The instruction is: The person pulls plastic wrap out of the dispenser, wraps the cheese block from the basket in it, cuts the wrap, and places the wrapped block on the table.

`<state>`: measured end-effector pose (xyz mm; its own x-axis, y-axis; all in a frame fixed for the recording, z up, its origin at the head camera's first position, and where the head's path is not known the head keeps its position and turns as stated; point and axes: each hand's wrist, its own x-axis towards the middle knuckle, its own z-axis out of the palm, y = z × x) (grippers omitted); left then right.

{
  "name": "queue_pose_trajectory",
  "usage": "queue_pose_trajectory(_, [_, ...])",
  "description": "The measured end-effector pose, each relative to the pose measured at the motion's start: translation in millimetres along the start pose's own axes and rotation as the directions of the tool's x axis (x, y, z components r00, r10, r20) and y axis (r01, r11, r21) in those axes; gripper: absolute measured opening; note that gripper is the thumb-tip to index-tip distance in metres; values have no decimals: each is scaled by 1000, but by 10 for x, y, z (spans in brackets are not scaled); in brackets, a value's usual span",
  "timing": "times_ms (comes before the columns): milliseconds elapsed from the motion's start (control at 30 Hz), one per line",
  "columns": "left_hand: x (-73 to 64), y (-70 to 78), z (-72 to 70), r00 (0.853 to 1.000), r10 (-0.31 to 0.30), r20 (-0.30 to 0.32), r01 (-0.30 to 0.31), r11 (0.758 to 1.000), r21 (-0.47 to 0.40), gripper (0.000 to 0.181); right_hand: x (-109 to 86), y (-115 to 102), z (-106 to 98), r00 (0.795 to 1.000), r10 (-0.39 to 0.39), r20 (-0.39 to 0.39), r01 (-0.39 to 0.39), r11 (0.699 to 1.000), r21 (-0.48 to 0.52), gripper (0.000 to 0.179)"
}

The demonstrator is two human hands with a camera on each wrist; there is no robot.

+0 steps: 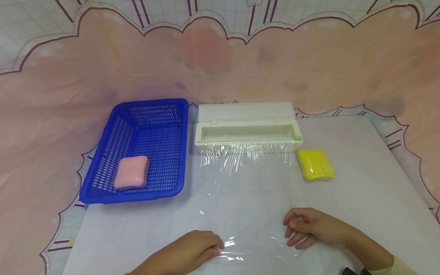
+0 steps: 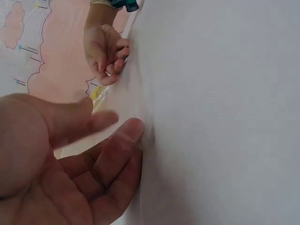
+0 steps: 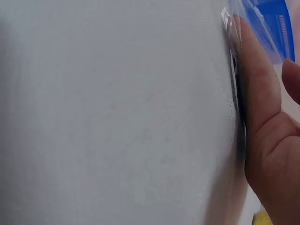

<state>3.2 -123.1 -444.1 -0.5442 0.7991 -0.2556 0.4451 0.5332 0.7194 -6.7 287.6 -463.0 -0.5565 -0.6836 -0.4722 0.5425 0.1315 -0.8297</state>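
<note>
A sheet of clear plastic wrap (image 1: 252, 198) runs from a white wrap dispenser box (image 1: 247, 147) toward me over the white table. My left hand (image 1: 192, 250) is at its near left edge, fingertips right by the creased film. In the left wrist view the thumb (image 2: 70, 119) stands apart from the loosely bent fingers. My right hand (image 1: 314, 227) rests low at the film's right side, its fingers relaxed. The right wrist view has a straight finger (image 3: 260, 79) along the table, with shiny wrap (image 3: 229, 23) at its tip.
A blue basket (image 1: 185, 152) on the left holds a pink, soap-like block (image 1: 132, 172). To the right of the dispenser lies a yellow block (image 1: 315, 165) with a glossy surface. The dispenser's lid (image 1: 245, 112) is raised at the back, against a patterned cloth (image 1: 220, 68).
</note>
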Motion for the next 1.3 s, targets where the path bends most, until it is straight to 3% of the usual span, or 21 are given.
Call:
queue_pose_trajectory(100, [-19,-13,3,996,-90,-16,88,987,-131,19,-1,4,-10,1000,7,-18,-7,1000,-5,30])
queue_pose_trajectory(267, [-42,-6,-60,992,-120,-50,97,938,-332,17,-7,-26,3,1000,-9,-24,8,999,-49,30])
queue_pose_trajectory(333, [-38,14,-91,988,-112,-111,75,954,-289,16,-27,-51,16,998,-27,-58,20,993,-120,28])
queue_pose_trajectory(433, [-8,38,-107,967,-44,-253,45,999,-3,15,-75,-96,56,976,-101,-195,36,949,-312,21])
queue_pose_trajectory(467, [9,43,-106,958,-10,-288,49,991,126,17,-89,-109,75,956,-149,-254,40,920,-390,18])
queue_pose_trajectory(500, [26,45,-101,950,20,-311,61,967,249,22,-99,-116,95,927,-214,-307,46,879,-475,15])
queue_pose_trajectory(567, [62,41,-81,950,60,-308,81,901,426,37,-99,-124,136,856,-363,-369,43,760,-649,18])
queue_pose_trajectory(633, [90,34,-57,961,63,-268,84,861,502,54,-78,-117,175,786,-498,-367,9,603,-798,31])
queue_pose_trajectory(667, [99,26,-43,970,47,-240,88,850,520,60,-64,-109,192,766,-542,-344,-23,513,-858,40])
queue_pose_trajectory(700, [106,19,-30,975,26,-220,95,848,521,65,-50,-101,204,760,-571,-311,-48,427,-903,52])
queue_pose_trajectory(767, [114,1,-10,981,-13,-195,112,857,503,73,-26,-85,224,779,-571,-258,-108,283,-953,74])
queue_pose_trajectory(833, [120,-16,-5,982,-51,-182,135,864,485,78,-11,-61,229,819,-530,-220,-153,169,-974,92])
queue_pose_trajectory(933, [122,-43,-12,981,-94,-170,164,871,463,83,1,-21,224,868,-455,-196,-188,64,-980,106])
queue_pose_trajectory(1067, [111,-76,-24,979,-127,-162,187,875,447,87,-10,19,206,898,-392,-199,-211,12,-977,112])
queue_pose_trajectory(1300, [76,-131,-53,979,-146,-141,195,868,457,94,-45,-33,163,923,-293,-249,-256,14,-967,115])
